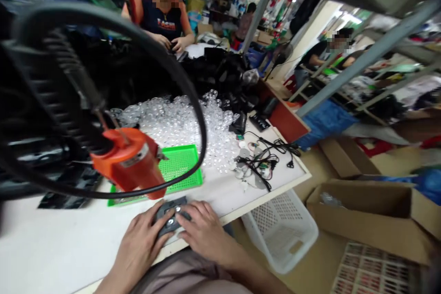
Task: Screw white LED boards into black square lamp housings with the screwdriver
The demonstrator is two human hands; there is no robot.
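Observation:
Both my hands rest at the near edge of the white table [62, 243], holding a small dark grey plastic part [170, 217] with metal bits on its top. My left hand [143, 239] grips its left side with curled fingers. My right hand [203, 229] presses on its right side, fingers bent over it. Just above them hangs an orange electric screwdriver [129, 163] on a coiled black cable [144, 36]; neither hand touches it.
A green mesh tray [184, 165] lies behind the tool. Beyond it is a heap of clear plastic domes [179, 119], with small circuit boards and black wires [265, 158] to the right. A white basket [282, 229] and cardboard boxes [372, 216] sit on the floor. Another person [163, 16] works across the table.

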